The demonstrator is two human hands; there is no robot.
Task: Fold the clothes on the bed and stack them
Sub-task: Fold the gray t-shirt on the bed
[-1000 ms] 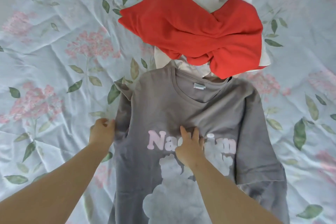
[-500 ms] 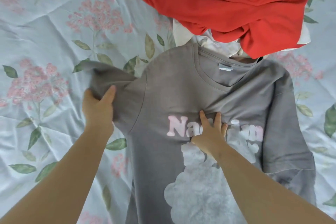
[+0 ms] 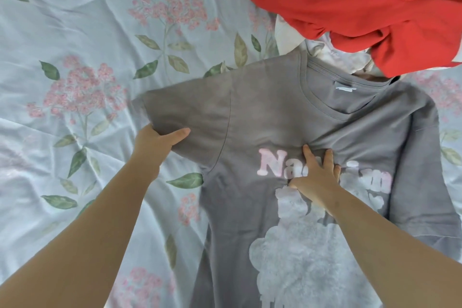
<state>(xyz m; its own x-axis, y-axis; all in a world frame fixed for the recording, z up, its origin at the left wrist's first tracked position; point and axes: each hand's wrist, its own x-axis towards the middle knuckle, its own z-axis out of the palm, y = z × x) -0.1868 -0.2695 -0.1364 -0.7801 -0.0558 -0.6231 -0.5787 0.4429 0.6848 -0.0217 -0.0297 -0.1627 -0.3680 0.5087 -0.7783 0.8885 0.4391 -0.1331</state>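
Observation:
A grey T-shirt (image 3: 287, 117) with pink lettering and a pale cloud print lies face up on the bed, collar pointing away from me. Its left sleeve is spread out to the left, and my left hand (image 3: 156, 141) grips that sleeve's lower edge, thumb on top. Straight fingers of my right hand (image 3: 316, 175) press flat on the chest over the lettering. Beyond the collar a crumpled red garment (image 3: 350, 5) lies on a white garment (image 3: 287, 35). The shirt's right sleeve stays folded along its side at the right.
The bed (image 3: 75, 40) wears a pale blue sheet with pink flowers and green leaves, wrinkled all over. It stretches to the left of the T-shirt.
My left hand has pulled the bunched left sleeve out to the left and spread it flat. My right hand has kept pressing on the chest. The camera has moved closer and tilted down.

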